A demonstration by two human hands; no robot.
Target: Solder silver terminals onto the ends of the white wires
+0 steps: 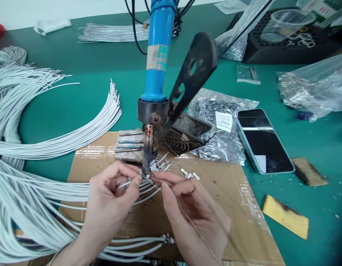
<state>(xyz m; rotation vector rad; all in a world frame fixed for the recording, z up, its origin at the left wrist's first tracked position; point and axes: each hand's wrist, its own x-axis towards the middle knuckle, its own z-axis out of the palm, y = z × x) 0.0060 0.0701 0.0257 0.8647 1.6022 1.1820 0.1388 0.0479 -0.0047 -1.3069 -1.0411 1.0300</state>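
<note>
Under the tip of a blue-handled soldering iron [157, 62], held upright in a black metal stand [194, 66], both my hands meet. My left hand [112, 192] pinches a white cable [123, 184] close to its end. A thin strand of solder wire [194, 225] runs through my right hand [194, 210], pinched between thumb and fingers, its end near the iron's tip. Something small and white sits at the tip between my fingertips, too small to make out fully. More white cable ends [161, 164] with coloured wires lie just behind.
Large bundles of white cables [27, 218] cover the left side. Cardboard [229, 207] lies under my hands, with small white connectors [190, 173] on it. A phone [265, 140], a silvery bag of parts [215, 125] and a yellow sponge [286, 218] are at right.
</note>
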